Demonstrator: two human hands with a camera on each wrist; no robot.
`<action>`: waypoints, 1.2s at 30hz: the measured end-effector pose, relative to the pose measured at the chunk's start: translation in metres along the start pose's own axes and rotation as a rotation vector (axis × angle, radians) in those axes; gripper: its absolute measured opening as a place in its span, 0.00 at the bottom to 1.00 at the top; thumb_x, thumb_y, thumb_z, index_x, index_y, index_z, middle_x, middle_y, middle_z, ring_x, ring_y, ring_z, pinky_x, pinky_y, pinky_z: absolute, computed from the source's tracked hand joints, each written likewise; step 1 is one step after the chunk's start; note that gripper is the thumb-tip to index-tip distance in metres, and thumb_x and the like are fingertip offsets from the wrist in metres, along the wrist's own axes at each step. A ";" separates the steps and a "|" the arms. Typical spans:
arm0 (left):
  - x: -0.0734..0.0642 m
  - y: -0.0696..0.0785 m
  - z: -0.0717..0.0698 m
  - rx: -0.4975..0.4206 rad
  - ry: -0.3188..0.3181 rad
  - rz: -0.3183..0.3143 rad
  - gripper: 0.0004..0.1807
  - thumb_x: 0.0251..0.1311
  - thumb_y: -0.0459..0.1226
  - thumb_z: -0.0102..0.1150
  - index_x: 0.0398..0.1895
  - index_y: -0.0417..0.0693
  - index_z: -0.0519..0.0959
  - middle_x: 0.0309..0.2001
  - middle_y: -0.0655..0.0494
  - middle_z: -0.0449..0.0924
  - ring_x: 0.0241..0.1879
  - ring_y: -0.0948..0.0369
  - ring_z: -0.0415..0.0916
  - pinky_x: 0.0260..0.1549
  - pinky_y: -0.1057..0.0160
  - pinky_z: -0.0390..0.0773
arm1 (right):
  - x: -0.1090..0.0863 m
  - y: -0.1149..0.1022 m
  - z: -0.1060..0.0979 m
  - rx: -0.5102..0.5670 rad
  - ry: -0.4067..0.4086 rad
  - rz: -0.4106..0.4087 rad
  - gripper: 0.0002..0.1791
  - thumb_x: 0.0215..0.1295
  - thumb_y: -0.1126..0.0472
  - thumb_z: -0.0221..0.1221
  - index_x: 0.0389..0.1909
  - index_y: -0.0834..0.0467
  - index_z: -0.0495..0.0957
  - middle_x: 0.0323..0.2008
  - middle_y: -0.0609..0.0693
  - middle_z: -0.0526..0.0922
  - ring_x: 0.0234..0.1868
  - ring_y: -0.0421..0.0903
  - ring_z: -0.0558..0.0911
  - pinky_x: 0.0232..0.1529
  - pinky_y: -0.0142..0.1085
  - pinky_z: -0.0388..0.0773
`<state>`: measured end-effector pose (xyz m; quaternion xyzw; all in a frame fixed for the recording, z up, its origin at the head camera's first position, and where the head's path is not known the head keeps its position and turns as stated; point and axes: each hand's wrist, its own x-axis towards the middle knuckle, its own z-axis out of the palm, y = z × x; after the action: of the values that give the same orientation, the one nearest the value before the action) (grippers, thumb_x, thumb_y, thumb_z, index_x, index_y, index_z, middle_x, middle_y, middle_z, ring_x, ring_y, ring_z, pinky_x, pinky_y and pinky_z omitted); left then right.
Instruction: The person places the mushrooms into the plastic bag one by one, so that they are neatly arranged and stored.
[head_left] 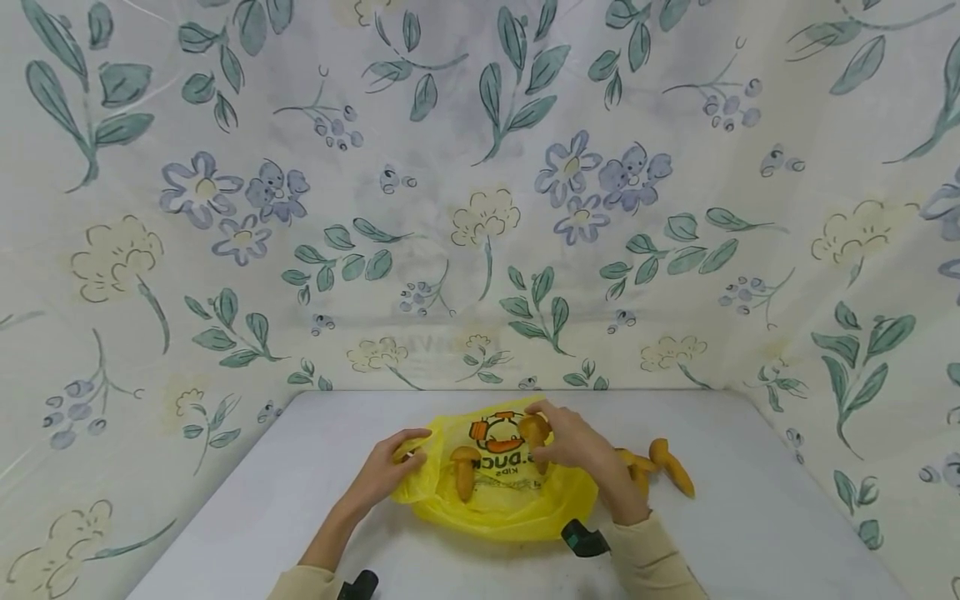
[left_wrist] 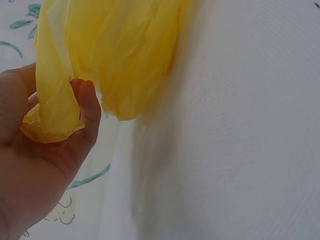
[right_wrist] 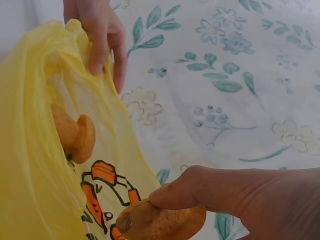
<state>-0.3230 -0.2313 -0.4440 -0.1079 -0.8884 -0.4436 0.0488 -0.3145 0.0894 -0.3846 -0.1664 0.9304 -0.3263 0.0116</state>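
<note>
A yellow plastic bag (head_left: 495,523) with a printed duck lies open on the table. My left hand (head_left: 386,468) grips its left edge; in the left wrist view a fold of bag film (left_wrist: 52,100) passes between thumb and fingers. Inside, a brown mushroom (head_left: 465,477) shows its cap and stem through the mouth, also seen in the right wrist view as the mushroom (right_wrist: 82,140). My right hand (head_left: 576,442) pinches another mushroom (right_wrist: 165,222) between thumb and fingers, over the bag's printed side. Its stem points down in the head view.
More brown mushrooms lie on the white table (head_left: 757,533) right of the bag, one of them a long-stemmed mushroom (head_left: 672,468), others partly behind my right wrist. A flower-patterned sheet (head_left: 450,275) hangs behind the table and along both sides.
</note>
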 end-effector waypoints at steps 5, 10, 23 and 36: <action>0.000 0.001 0.001 -0.008 -0.003 -0.013 0.19 0.66 0.36 0.58 0.60 0.51 0.77 0.64 0.46 0.75 0.50 0.58 0.72 0.49 0.64 0.74 | 0.004 0.000 0.006 0.032 -0.019 -0.005 0.35 0.52 0.65 0.68 0.64 0.55 0.69 0.49 0.55 0.78 0.44 0.49 0.75 0.40 0.39 0.75; -0.003 0.000 0.002 -0.003 -0.004 -0.016 0.19 0.66 0.36 0.58 0.60 0.51 0.77 0.64 0.47 0.75 0.51 0.58 0.72 0.51 0.63 0.74 | 0.006 -0.001 0.015 0.054 -0.032 -0.024 0.36 0.52 0.66 0.69 0.64 0.56 0.69 0.52 0.55 0.79 0.47 0.50 0.76 0.46 0.43 0.78; -0.001 0.001 0.002 -0.009 -0.003 0.006 0.20 0.65 0.35 0.59 0.60 0.50 0.77 0.63 0.46 0.75 0.52 0.56 0.73 0.53 0.61 0.75 | 0.016 -0.013 0.030 0.049 -0.039 -0.035 0.35 0.53 0.64 0.68 0.64 0.57 0.69 0.57 0.57 0.79 0.49 0.51 0.77 0.51 0.47 0.78; -0.002 0.003 0.003 -0.016 0.012 0.002 0.19 0.65 0.34 0.59 0.59 0.49 0.77 0.63 0.46 0.76 0.54 0.55 0.74 0.55 0.56 0.76 | 0.018 -0.013 0.039 0.105 -0.061 -0.023 0.35 0.54 0.65 0.67 0.65 0.58 0.69 0.59 0.60 0.77 0.38 0.48 0.79 0.37 0.40 0.80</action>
<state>-0.3202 -0.2279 -0.4437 -0.1064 -0.8844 -0.4513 0.0538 -0.3223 0.0505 -0.4052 -0.1860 0.9093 -0.3695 0.0447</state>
